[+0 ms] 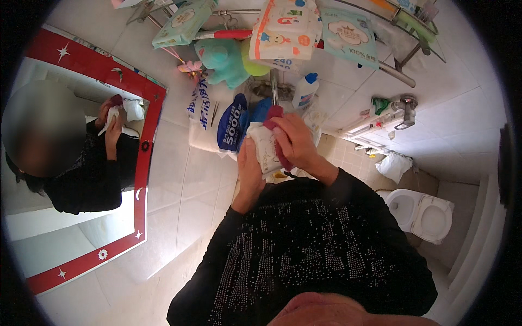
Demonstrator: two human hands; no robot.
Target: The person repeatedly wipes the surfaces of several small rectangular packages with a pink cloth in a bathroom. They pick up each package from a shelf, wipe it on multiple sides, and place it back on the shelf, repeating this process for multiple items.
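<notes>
White packet [262,150] between left grip [250,169] and right grip [297,142]

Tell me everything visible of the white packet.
The white packet is roughly rectangular, with dark printing on its face and apparently soft wrapping. It is held slightly tilted, the left hand gripping its left side, the right hand holding a dark red cloth at its right side. Whether it is open, I cannot tell.
</notes>
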